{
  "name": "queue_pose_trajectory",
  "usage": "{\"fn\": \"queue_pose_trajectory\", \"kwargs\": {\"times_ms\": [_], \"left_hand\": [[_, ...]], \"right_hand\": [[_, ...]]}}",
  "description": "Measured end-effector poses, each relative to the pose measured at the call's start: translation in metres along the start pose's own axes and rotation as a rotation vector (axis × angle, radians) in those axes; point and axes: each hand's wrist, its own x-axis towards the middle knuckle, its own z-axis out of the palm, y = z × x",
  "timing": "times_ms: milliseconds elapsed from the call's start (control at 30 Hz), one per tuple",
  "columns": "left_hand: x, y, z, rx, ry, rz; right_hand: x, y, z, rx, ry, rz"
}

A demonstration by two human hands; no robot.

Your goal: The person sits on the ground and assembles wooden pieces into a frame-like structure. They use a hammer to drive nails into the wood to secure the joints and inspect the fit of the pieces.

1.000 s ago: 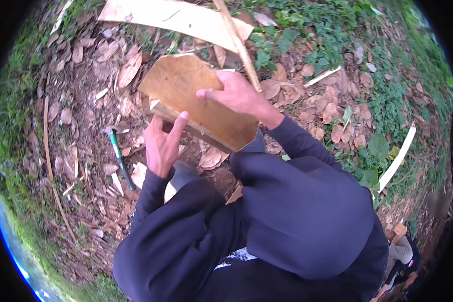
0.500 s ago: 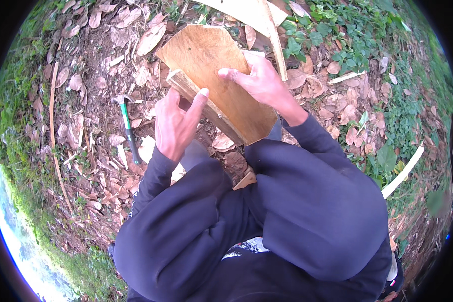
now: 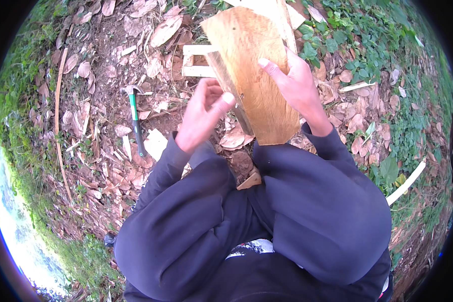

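A tan wooden board (image 3: pixel 259 75) with angled corners is held tilted above my knees. Along its left edge runs a narrow wooden strip (image 3: pixel 226 80), seen edge-on. My right hand (image 3: pixel 292 83) grips the board's right side, thumb on its face and fingers hidden behind. Just left of the strip is my left hand (image 3: pixel 204 116), its fingers loosely bent and its thumb apart from them, pointing at the strip. No held object shows in the left hand; whether the thumb tip touches the strip is unclear.
A hammer (image 3: pixel 135 121) with a green and black handle lies on the leaf-strewn ground at left. Beyond the left hand sits a small pale wooden frame (image 3: pixel 199 70). Pale boards and a strip lie at the top, a long thin stick (image 3: pixel 58 121) far left, green plants at right.
The board has moved right and turned more upright, still in my right hand. My left hand has let go of the strip, and the small wooden frame behind has come into view.
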Motion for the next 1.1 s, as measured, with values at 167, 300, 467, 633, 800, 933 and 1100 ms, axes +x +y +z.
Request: {"fn": "queue_pose_trajectory", "kwargs": {"times_ms": [167,300,467,633,800,933,1100], "left_hand": [[-0.011,-0.024,0.032,0.253,-0.090,-0.036],[-0.008,-0.024,0.037,0.664,0.051,0.035],[-0.016,-0.040,0.027,0.581,0.076,0.153],[-0.025,-0.035,0.021,0.725,0.046,0.319],[-0.017,-0.037,0.012,0.713,-0.012,0.492],[-0.014,-0.030,0.015,0.542,-0.035,0.225],[-0.018,-0.011,0.017,0.449,0.084,0.246]], "right_hand": [[0.002,0.026,-0.004,-0.202,0.138,0.017],[-0.008,0.004,0.007,-0.311,0.120,0.056],[-0.005,0.014,0.007,-0.246,0.113,-0.210],[-0.009,0.027,0.004,-0.203,0.176,-0.258],[-0.012,0.034,0.002,-0.126,0.179,-0.172],[0.000,0.042,-0.001,-0.052,0.105,-0.159],[0.013,0.061,-0.017,0.108,0.000,0.107]]}}
